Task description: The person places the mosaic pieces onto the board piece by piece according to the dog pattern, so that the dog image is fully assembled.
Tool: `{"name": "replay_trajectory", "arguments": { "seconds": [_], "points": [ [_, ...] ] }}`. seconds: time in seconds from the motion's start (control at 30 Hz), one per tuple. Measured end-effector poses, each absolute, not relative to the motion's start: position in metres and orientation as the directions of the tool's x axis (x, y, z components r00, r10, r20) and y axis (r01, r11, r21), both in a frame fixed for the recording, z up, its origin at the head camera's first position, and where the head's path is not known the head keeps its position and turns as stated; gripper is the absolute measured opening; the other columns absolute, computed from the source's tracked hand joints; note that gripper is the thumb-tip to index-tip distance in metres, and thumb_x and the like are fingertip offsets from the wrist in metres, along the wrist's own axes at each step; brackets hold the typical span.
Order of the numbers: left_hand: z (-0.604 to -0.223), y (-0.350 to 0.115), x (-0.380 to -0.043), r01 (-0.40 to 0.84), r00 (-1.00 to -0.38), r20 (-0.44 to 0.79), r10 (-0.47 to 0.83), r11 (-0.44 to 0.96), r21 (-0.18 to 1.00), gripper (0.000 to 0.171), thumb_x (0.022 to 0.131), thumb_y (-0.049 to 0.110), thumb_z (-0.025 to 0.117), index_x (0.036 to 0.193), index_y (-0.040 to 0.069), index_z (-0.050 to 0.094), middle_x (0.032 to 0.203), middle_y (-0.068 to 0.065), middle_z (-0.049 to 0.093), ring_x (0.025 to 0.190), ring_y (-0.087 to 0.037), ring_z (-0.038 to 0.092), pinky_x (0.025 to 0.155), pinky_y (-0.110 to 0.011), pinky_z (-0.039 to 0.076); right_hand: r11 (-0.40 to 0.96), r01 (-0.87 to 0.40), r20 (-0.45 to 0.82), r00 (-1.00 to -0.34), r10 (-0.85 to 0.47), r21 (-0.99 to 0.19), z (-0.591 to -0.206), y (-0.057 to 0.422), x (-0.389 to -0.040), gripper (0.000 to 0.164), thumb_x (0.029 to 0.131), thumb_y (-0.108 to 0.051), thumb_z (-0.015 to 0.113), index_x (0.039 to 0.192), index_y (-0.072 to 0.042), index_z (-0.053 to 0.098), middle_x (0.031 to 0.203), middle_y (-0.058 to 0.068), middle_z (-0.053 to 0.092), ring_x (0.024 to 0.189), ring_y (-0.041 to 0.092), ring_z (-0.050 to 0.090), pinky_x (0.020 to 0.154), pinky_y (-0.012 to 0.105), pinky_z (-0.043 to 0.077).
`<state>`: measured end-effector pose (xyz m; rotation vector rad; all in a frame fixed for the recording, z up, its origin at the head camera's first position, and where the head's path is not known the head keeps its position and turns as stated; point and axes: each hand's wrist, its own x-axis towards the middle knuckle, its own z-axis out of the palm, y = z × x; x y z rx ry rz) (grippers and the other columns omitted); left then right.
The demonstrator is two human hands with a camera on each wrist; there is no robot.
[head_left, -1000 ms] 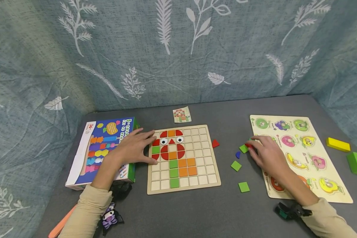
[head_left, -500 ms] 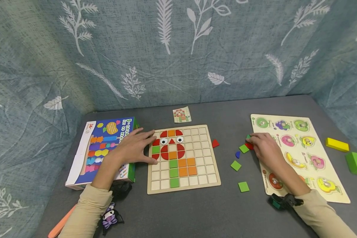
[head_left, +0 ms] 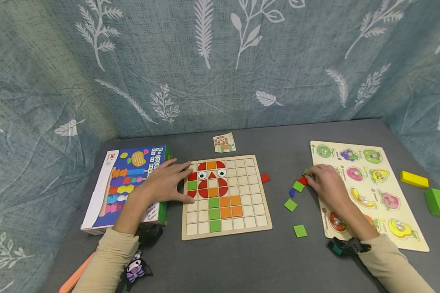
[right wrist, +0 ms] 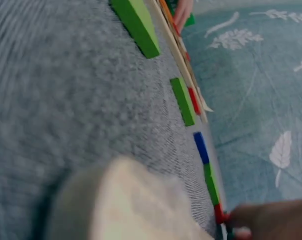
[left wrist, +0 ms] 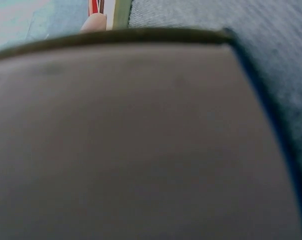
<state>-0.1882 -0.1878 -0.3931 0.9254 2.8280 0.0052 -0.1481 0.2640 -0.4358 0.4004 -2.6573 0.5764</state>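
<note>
In the head view a wooden grid board point(head_left: 262, 221) bears red, orange and green tiles and two eye discs. Spread over its left edge, my left hand point(head_left: 165, 183) rests with thumb and fingertips on the board. To the right of it, my right hand point(head_left: 326, 183) pinches a red tile point(head_left: 302, 180). A green square tile point(head_left: 298, 186) touches this red one, and a small blue piece point(head_left: 292, 192) lies against the green. A dark green piece point(head_left: 305, 171) shows beside the right fingertips, partly hidden. In the right wrist view the fingers point(right wrist: 266, 220) meet the red tile.
A fruit puzzle board point(head_left: 410, 240) lies under the right forearm. Loose green tiles point(head_left: 300, 231) and a red piece point(head_left: 265, 178) lie between the boards. A toy box point(head_left: 128, 183) stands left, a picture card point(head_left: 224, 142) behind. Yellow point(head_left: 414, 179) and green blocks point(head_left: 439, 202) sit right.
My right hand has shifted slightly left and towards me with the red tile. The touching green tile and blue piece have slid a little the same way. My left hand has stayed put.
</note>
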Motion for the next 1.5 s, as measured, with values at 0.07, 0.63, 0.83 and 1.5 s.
{"name": "replay_trajectory", "arguments": {
  "seconds": [0.07,0.63,0.83,1.5],
  "points": [
    [-0.393,-0.188,-0.188,0.589,-0.793,-0.156,0.589,0.807,0.053,0.099,0.073,0.074,0.063,0.147,0.010,0.044,0.156,-0.012,0.037,0.145,-0.034,0.033,0.123,-0.051,0.019,0.858,-0.374,0.454,-0.870,-0.192,-0.353,-0.434,0.258,-0.145,0.007,0.081,-0.001,0.073,0.087,-0.003,0.072,0.088,0.014,0.069,0.082,0.030,0.061,0.067,0.045,0.049],
    [-0.391,-0.185,-0.193,0.595,-0.786,-0.172,0.594,0.802,0.051,0.099,0.074,0.074,0.063,0.146,0.009,0.045,0.156,-0.013,0.036,0.145,-0.033,0.033,0.123,-0.052,0.018,0.606,-0.715,0.452,-0.695,-0.559,-0.349,-0.436,0.152,-0.128,0.013,0.082,-0.011,0.076,0.095,-0.009,0.075,0.101,0.004,0.071,0.096,0.018,0.066,0.076,0.031,0.058],
    [-0.390,-0.184,-0.195,0.592,-0.786,-0.176,0.593,0.804,0.061,0.100,0.074,0.074,0.063,0.146,0.009,0.044,0.157,-0.013,0.036,0.146,-0.032,0.032,0.123,-0.052,0.017,0.594,-0.746,0.446,-0.660,-0.604,-0.300,-0.436,0.143,-0.129,0.011,0.081,-0.011,0.077,0.092,-0.010,0.076,0.099,0.002,0.071,0.098,0.018,0.066,0.080,0.030,0.058],
    [-0.392,-0.187,-0.191,0.585,-0.790,-0.188,0.583,0.809,0.052,0.100,0.074,0.075,0.063,0.147,0.009,0.043,0.157,-0.013,0.036,0.145,-0.032,0.033,0.123,-0.052,0.017,0.630,-0.741,0.521,-0.642,-0.562,-0.232,-0.443,0.174,-0.120,0.029,0.079,-0.011,0.077,0.108,-0.009,0.073,0.111,0.007,0.067,0.103,0.022,0.061,0.080,0.037,0.056]
  ]
}}
